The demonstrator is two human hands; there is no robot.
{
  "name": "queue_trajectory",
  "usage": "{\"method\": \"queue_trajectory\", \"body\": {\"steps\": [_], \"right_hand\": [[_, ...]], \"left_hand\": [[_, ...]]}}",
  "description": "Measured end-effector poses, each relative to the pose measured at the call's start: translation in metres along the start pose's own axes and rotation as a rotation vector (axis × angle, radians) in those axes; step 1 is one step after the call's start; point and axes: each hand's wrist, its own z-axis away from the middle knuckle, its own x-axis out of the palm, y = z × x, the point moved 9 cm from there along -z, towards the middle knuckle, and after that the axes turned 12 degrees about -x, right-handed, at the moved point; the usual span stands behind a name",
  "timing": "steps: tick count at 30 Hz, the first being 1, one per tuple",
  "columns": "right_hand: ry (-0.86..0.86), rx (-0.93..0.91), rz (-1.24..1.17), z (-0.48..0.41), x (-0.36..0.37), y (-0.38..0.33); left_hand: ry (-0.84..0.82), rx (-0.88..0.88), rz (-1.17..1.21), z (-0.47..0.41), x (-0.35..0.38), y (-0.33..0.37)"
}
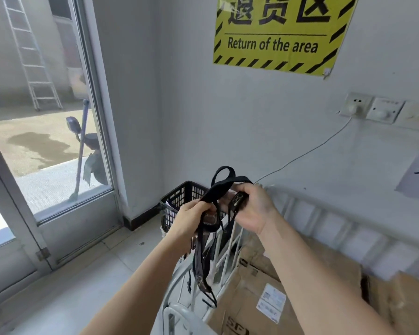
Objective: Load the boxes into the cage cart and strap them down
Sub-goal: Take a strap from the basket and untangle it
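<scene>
Black strap [220,189] in left hand [191,217], right hand [252,209]; basket [179,193] behind, boxes [249,284] below.

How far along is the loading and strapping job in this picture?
Done: cardboard boxes already lie inside the cage cart. In hand: the left hand and right hand grip the black strap. Left: no strap crosses the boxes yet.

Black strap [205,240] bunched, dangling over white cage cart [224,257], cardboard boxes [259,286] inside
</scene>
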Motion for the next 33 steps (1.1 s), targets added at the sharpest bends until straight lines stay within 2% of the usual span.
{"method": "queue_trajectory", "body": {"steps": [7, 9, 12, 14, 19, 23, 26, 28, 31, 33], "right_hand": [[-0.077, 0.013, -0.031, 0.024, -0.020, -0.004], [-0.026, 0.012, 0.007, 0.025, -0.031, -0.008], [0.145, -0.037, 0.209, 0.029, -0.064, -0.024], [0.192, -0.079, 0.282, 0.037, -0.081, -0.040], [-0.008, -0.038, 0.198, 0.056, -0.103, -0.068], [-0.141, 0.020, -0.049, 0.067, -0.117, -0.086], [-0.212, -0.004, -0.191, 0.069, -0.128, -0.097], [-0.192, -0.067, -0.063, 0.067, -0.139, -0.100], [0.027, -0.203, 0.436, 0.054, -0.174, -0.102], [0.113, -0.250, 0.612, 0.049, -0.190, -0.103]], "left_hand": [[0.034, 0.008, 0.034, 0.000, 0.019, -0.017], [0.043, 0.017, 0.011, -0.003, 0.027, -0.020], [0.066, 0.008, -0.006, -0.006, 0.040, -0.022], [0.088, -0.020, -0.006, -0.009, 0.049, -0.026], [0.108, -0.160, -0.029, -0.014, 0.092, -0.054], [0.063, -0.282, -0.071, -0.010, 0.138, -0.083], [0.002, -0.334, -0.154, -0.004, 0.168, -0.104], [-0.081, -0.356, -0.204, 0.002, 0.186, -0.119], [-0.148, -0.362, -0.229, 0.009, 0.202, -0.137], [-0.146, -0.353, -0.231, 0.009, 0.204, -0.143]]}}
